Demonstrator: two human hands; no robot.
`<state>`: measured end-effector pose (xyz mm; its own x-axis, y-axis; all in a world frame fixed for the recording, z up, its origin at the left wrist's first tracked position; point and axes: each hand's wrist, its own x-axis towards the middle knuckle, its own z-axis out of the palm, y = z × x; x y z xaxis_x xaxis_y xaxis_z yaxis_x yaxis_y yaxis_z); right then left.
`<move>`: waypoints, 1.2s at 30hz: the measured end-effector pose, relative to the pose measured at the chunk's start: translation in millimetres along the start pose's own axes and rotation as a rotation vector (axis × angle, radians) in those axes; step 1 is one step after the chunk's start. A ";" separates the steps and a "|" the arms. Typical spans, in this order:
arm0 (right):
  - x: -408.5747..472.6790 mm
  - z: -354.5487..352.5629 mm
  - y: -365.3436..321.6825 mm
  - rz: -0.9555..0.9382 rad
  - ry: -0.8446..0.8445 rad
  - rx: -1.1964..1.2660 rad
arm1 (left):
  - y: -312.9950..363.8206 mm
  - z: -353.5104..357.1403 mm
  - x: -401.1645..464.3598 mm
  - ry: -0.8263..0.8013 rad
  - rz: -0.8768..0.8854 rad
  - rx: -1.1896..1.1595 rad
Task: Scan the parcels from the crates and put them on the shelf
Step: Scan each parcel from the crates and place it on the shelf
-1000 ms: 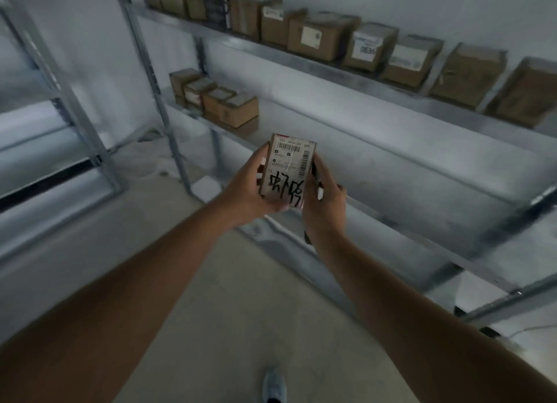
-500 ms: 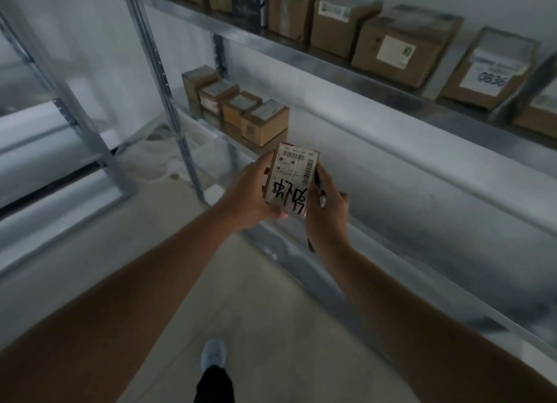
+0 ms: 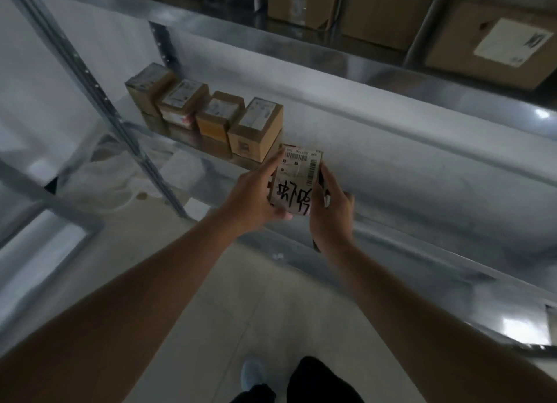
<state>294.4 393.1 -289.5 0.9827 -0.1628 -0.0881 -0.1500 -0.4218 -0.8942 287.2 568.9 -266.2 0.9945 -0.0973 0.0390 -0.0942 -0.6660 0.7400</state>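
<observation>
Both hands, left hand (image 3: 251,196) and right hand (image 3: 330,211), grip the parcel (image 3: 297,176) just above the shelf (image 3: 422,197). Set it down level at 3 o'clock of the box row (image 3: 208,116), label facing outward.

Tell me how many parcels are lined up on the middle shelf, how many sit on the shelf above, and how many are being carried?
Row on the middle shelf: 4 parcels, from the leftmost to the rightmost; any beneath are too dark to count.
Upper shelf: at least 3 boxes, cut off by the frame.
Held parcel, in left hand and right hand: 1.
Total: at least 8.
</observation>
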 end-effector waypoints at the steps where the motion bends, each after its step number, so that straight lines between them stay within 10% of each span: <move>1: 7.9 6.0 -0.2 0.018 0.011 -0.014 | -6.3 -1.7 9.5 -0.014 0.006 -0.007; 36: 223.2 118.1 25.3 0.312 -0.013 -0.373 | -98.1 11.3 249.4 -0.523 -0.053 0.297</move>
<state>522.7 451.4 -383.6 0.8854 -0.3226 -0.3347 -0.4644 -0.6458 -0.6060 543.9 601.5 -336.7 0.8508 -0.3586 -0.3841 -0.1287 -0.8509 0.5094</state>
